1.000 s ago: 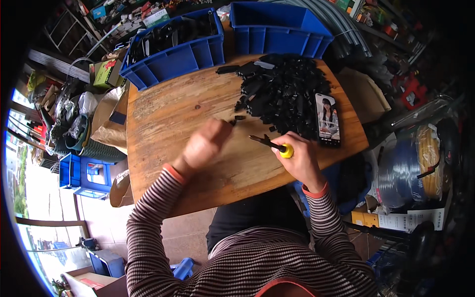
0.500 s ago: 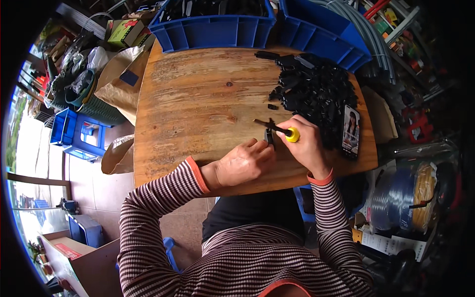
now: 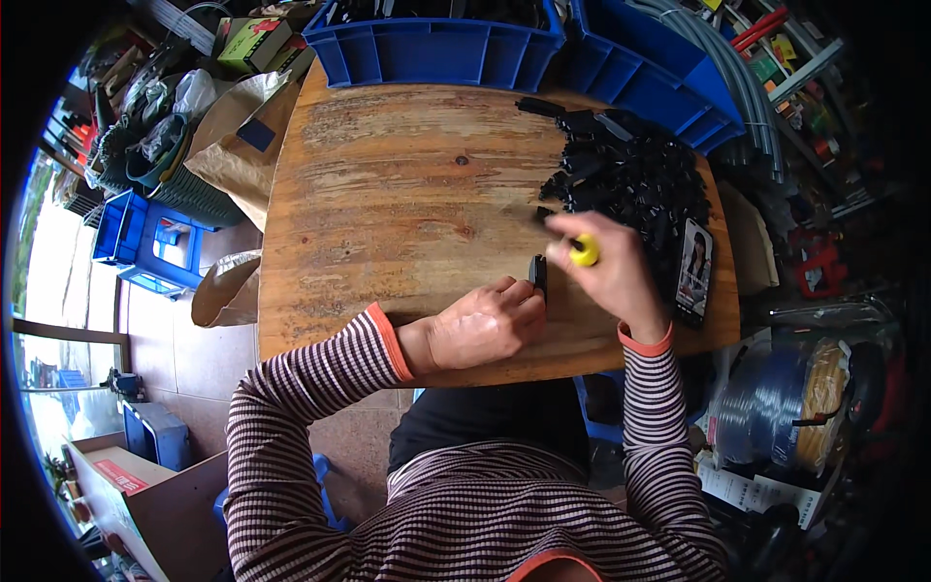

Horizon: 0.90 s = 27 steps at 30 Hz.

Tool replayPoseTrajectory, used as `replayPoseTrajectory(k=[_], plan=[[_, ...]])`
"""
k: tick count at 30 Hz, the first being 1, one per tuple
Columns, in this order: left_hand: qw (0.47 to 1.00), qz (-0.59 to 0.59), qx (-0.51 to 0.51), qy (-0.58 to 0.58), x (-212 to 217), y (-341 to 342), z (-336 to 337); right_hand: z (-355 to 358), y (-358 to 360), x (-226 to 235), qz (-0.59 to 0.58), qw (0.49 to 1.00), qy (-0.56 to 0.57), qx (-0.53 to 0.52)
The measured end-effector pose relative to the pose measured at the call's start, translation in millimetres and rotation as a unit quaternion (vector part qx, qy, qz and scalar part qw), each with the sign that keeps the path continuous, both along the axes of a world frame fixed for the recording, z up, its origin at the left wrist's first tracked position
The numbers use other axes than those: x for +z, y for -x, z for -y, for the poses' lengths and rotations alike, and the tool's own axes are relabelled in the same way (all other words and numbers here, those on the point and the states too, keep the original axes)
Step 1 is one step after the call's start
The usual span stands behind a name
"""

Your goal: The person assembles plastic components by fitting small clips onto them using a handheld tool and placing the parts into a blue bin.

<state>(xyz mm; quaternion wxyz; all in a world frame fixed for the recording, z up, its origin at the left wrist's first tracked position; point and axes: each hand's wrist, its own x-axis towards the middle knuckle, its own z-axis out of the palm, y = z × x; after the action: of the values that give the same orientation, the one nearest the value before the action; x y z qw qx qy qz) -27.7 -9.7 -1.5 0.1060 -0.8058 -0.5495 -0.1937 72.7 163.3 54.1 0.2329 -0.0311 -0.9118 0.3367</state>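
Observation:
My left hand (image 3: 480,322) rests near the table's front edge, closed, with its fingertips pinching a small black plastic piece (image 3: 538,272) that stands up from the wood. Beside it my right hand (image 3: 611,262), smeared by motion, is wrapped round a yellow-handled tool (image 3: 584,250). That tool's dark shaft does not show clearly now, so its exact kind is uncertain. Beyond the right hand lies a large heap of black plastic pieces (image 3: 630,175), spread over the table's right side. One loose black piece (image 3: 546,212) lies at the heap's left edge.
A phone (image 3: 692,272) with a lit screen leans against the heap's right side. Two blue crates (image 3: 436,53) line the far edge of the wooden table (image 3: 378,194); the left one holds black pieces. Brown paper bags (image 3: 238,145) stand left, clear coiled tubing (image 3: 766,398) right.
My right hand has moved slightly right and up with the yellow-handled tool, away from the pinched piece. My left hand keeps its pinch. The whole view has shifted a little.

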Motion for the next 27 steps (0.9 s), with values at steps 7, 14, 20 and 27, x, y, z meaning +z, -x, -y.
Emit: replayPoseTrajectory(k=[7, 14, 20, 27], plan=[[1.0, -0.012, -0.007, -0.025, 4.8, -1.7, -8.7, 6.5, 27.1, -22.4, -0.118, 0.952, 0.281, -0.026], [0.999, -0.009, -0.044, -0.03, 9.7, 12.9, -29.7, -33.1, -62.6, -6.1, 0.09, 0.97, 0.111, -0.199], [0.968, 0.183, 0.147, 0.083, 4.4, 44.5, -79.4, -9.8, -82.0, -34.4, 0.099, 0.967, -0.059, -0.226], [0.935, 0.276, 0.221, -0.012, 8.1, 44.2, -136.7, -14.2, -89.3, -32.6, 0.072, 0.981, -0.062, -0.168]])
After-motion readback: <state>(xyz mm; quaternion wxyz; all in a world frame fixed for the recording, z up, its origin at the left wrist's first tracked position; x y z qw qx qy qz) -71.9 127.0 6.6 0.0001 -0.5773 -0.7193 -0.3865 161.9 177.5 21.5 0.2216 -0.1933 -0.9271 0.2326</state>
